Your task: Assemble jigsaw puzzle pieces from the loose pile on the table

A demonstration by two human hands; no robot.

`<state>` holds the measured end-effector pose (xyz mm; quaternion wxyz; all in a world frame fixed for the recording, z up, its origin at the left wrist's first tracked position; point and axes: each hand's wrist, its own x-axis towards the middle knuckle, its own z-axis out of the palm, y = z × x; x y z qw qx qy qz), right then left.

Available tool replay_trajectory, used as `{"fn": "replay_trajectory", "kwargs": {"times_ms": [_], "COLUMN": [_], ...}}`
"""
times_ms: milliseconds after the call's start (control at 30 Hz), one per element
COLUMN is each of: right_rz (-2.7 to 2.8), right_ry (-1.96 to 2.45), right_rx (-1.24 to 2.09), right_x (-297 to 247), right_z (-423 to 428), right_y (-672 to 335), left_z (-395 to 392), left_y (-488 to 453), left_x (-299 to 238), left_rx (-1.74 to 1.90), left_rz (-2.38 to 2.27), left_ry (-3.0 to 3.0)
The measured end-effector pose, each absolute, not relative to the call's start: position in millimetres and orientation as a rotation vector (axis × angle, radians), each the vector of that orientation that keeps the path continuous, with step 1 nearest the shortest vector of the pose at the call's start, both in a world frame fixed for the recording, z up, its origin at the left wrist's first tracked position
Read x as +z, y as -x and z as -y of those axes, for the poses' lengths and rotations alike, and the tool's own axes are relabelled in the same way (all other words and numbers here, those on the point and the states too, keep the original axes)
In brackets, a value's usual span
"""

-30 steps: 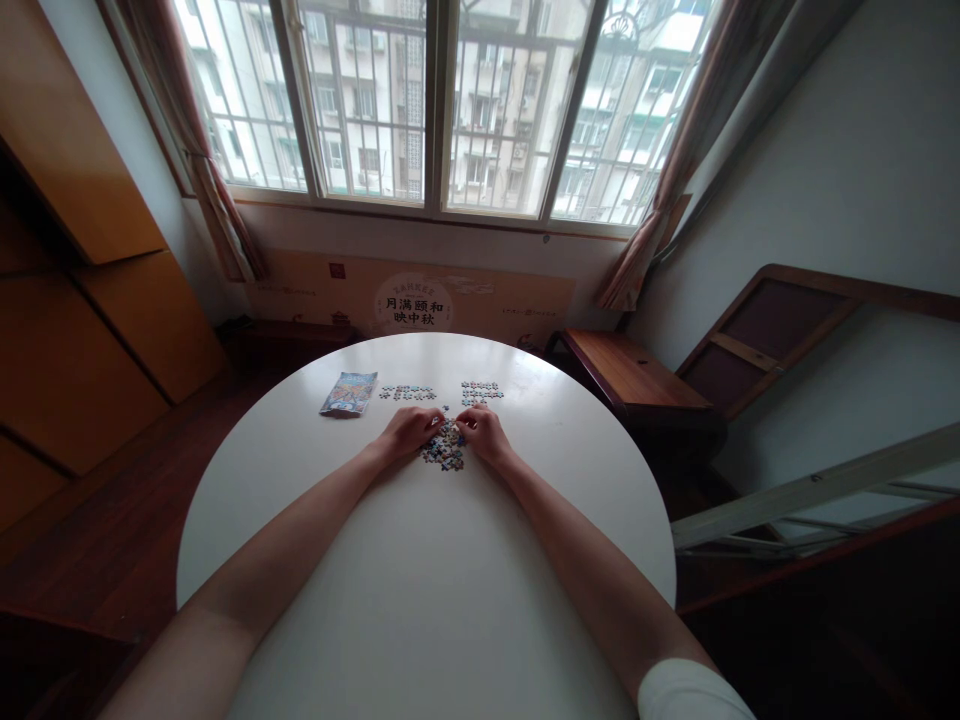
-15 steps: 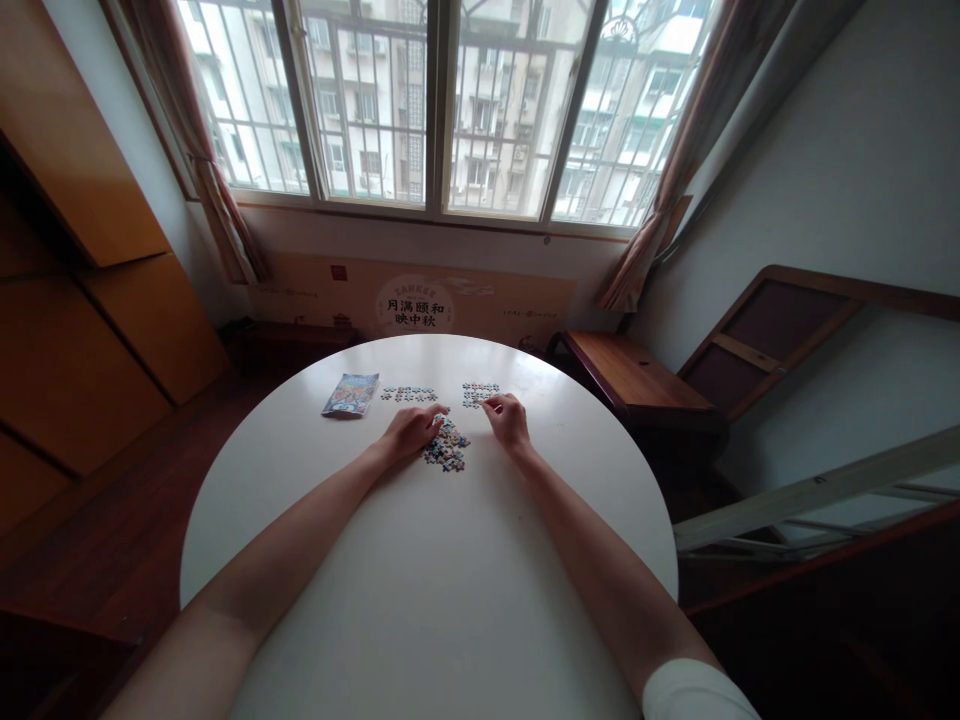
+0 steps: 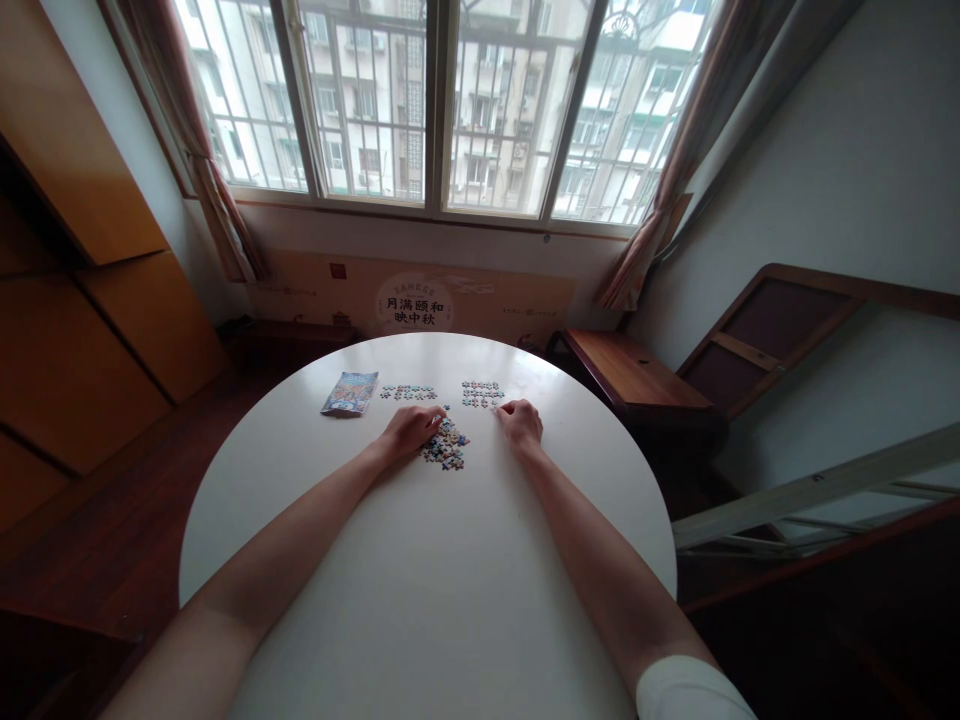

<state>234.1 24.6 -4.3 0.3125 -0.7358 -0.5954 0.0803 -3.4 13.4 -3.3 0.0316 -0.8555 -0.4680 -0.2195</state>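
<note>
A heap of loose jigsaw pieces (image 3: 447, 447) lies on the round white table (image 3: 427, 590). My left hand (image 3: 409, 430) rests at the heap's left edge with its fingers curled down onto the pieces. My right hand (image 3: 519, 422) sits to the right of the heap, fingers pinched together at the near edge of a small joined patch of pieces (image 3: 481, 393). Whether a piece is in that pinch is too small to see. A second joined patch (image 3: 407, 392) lies further left.
A colourful puzzle bag (image 3: 349, 392) lies at the table's far left. Beyond the table are a barred window (image 3: 442, 100), a low wooden bench (image 3: 630, 375) at the right and wooden cabinets (image 3: 90, 330) at the left.
My right hand has left the heap and moved right and away, to the near edge of the right-hand patch. My left hand has stayed at the heap.
</note>
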Motion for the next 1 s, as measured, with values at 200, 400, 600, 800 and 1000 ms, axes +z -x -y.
{"fn": "replay_trajectory", "kwargs": {"times_ms": [200,400,600,800,1000], "right_rz": [1.585,1.579,1.572,1.576,1.571], "right_ry": [1.925,1.889,1.884,1.878,1.880], "right_rx": [0.218,0.212,0.217,0.226,0.173], "right_x": [-2.3,-2.6,-3.0,-1.2,-3.4], "right_z": [-23.1,-22.9,-23.2,-21.3,-22.8], "right_y": [-233.2,-233.6,-234.1,-233.5,-233.6], "left_z": [-12.7,-10.3,-10.9,-10.9,-3.9], "left_y": [3.2,2.9,3.0,3.1,2.9], "left_x": [-2.5,0.8,0.4,0.4,6.6], "left_rx": [-0.659,-0.639,-0.654,-0.677,-0.816], "left_rz": [1.465,1.455,1.450,1.429,1.401], "left_ry": [2.634,2.651,2.655,2.667,2.625]}}
